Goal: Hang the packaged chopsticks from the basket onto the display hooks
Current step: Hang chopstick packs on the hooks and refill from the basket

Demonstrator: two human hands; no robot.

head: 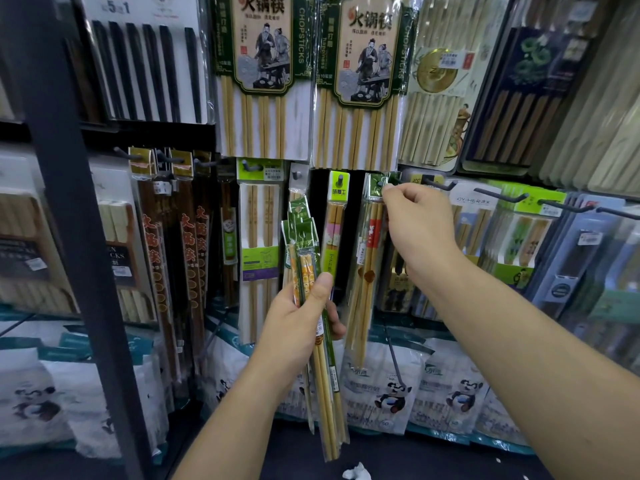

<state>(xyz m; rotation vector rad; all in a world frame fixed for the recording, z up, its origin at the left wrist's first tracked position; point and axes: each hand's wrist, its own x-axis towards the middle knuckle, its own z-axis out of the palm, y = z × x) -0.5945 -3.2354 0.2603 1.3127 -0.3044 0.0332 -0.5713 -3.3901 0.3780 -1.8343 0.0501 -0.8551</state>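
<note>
My left hand [300, 318] grips a bunch of several slim chopstick packs [306, 268] with green header cards, held upright in front of the display. My right hand [414, 220] is raised at the hook row and pinches the green header [375, 185] of a hanging chopstick pack [365, 271] at a display hook [382, 182]. That pack hangs down with its bamboo sticks and a red label showing. The basket is out of view.
Rows of hooks carry other chopstick packs: dark red ones [166, 258] at left, a white pack [259, 237], large bamboo packs [263, 74] above. Bare hooks [502, 195] jut out at right. A dark shelf post [69, 220] stands at left. Panda-printed bags [391, 386] lie below.
</note>
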